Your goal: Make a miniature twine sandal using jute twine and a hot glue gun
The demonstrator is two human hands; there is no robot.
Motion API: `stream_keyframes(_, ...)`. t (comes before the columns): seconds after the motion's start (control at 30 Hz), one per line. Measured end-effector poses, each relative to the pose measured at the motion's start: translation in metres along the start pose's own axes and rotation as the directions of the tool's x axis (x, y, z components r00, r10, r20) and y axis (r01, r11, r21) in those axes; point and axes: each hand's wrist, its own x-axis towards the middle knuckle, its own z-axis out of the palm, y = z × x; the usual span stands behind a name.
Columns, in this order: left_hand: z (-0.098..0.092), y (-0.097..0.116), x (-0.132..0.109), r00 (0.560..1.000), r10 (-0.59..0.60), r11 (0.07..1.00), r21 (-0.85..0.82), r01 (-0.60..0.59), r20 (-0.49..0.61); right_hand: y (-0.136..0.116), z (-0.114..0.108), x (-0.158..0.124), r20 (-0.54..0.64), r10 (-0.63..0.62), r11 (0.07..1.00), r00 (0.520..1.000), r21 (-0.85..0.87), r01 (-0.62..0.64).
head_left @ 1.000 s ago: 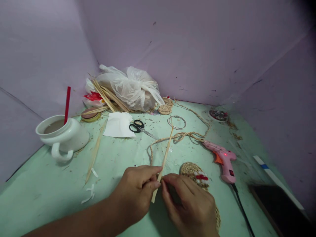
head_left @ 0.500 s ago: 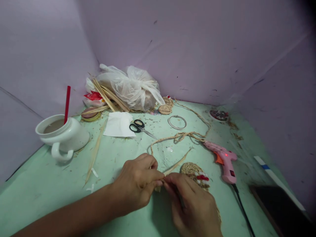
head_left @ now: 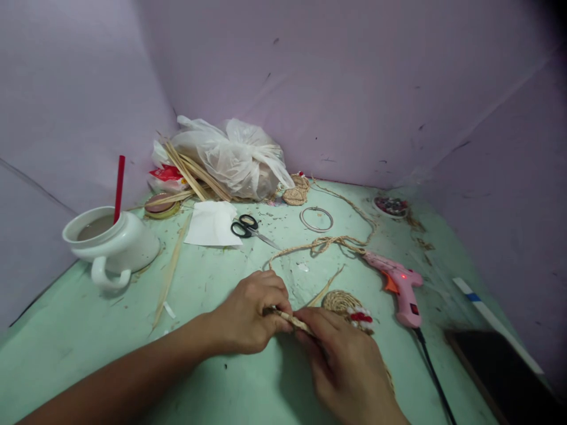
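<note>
**Clearly, both your hands pinch one tan strand**

Counting the clock from your hands, the pale green tabletop (head_left: 204, 389), dotted with scraps, runs back to speckled lilac walls (head_left: 328, 88), with a corner at eleven o'clock.

At ten o'clock, a white pot (head_left: 137, 242) with a handle holds cloudy liquid (head_left: 94, 229) and a red stick (head_left: 119, 189). At eleven sits a knotted plastic bag (head_left: 230, 159), its contents hard to make out. At one, a white dish (head_left: 390, 216) holds small mixed bits (head_left: 390, 205).

Your left hand (head_left: 250, 313) is curled nearly closed on the tan strand (head_left: 293, 320); your right hand (head_left: 348, 360) grips it just beside, fingertips together. The strand bridges the two, its ends hidden in your grip. Your right hand also covers part of a coiled piece (head_left: 339, 302) at two o'clock. Past three, a dark slab (head_left: 491, 369) is cut off by the view's edge.
</note>
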Motion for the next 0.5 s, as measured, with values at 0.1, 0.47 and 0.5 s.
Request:
stream_keyframes(0.1, 0.0012, -0.0023, 0.0002, 1.000, 0.006, 0.999, -0.045, -0.006, -0.016, -0.0008, 0.0008, 0.0010, 0.013, 0.021, 1.000, 1.000, 0.017, -0.022)
stream_keyframes(0.47, 0.0043, -0.0051, 0.0051, 0.989, -0.149, 0.936, -0.323, 0.141, -0.001, 0.0018, 0.0047, -0.0025, -0.103, 0.089, 0.996, 0.991, 0.035, -0.086)
stream_keyframes(0.5, 0.0041, -0.0046, 0.0054, 0.988, -0.154, 0.927, -0.346, 0.147, 0.007, 0.0009, 0.0049, -0.0031, -0.128, 0.091, 0.994, 0.988, 0.067, -0.083)
